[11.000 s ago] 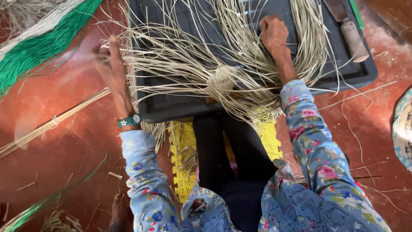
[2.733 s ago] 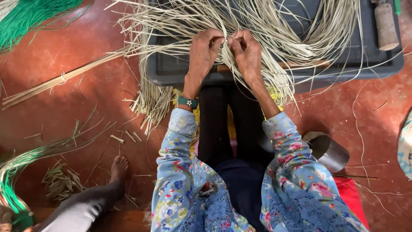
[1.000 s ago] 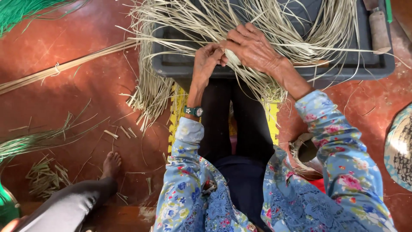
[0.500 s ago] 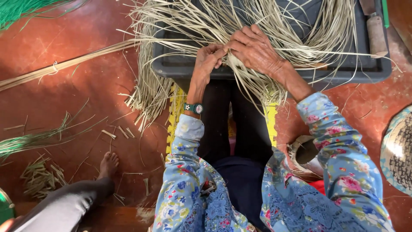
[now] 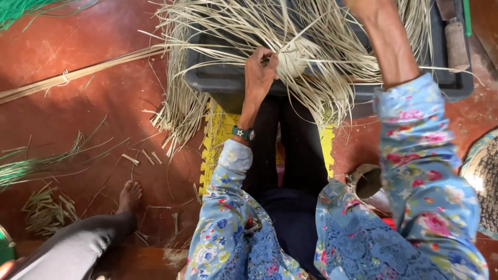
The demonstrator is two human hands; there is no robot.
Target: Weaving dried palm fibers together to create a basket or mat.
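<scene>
Red floor underfoot, littered with cut strips. Left hand (image 5: 261,71) closed on the strands beside the small woven hub (image 5: 292,58) over the dark tray (image 5: 218,83) — right hand gone from the hub since half a second ago, arm (image 5: 386,46) raised past the top edge, grip impossible to tell. Pale reed strips (image 5: 218,36) fanning outward, yellow mat (image 5: 215,140) below, another person's bare foot (image 5: 129,196) at left — apparently drawing a strand long and taut.

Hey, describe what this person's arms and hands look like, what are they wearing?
Both arms wear long light-blue sleeves printed with pink, red and blue flowers. The left wrist carries a watch on a dark green strap. The left hand is bare, no gloves.
</scene>
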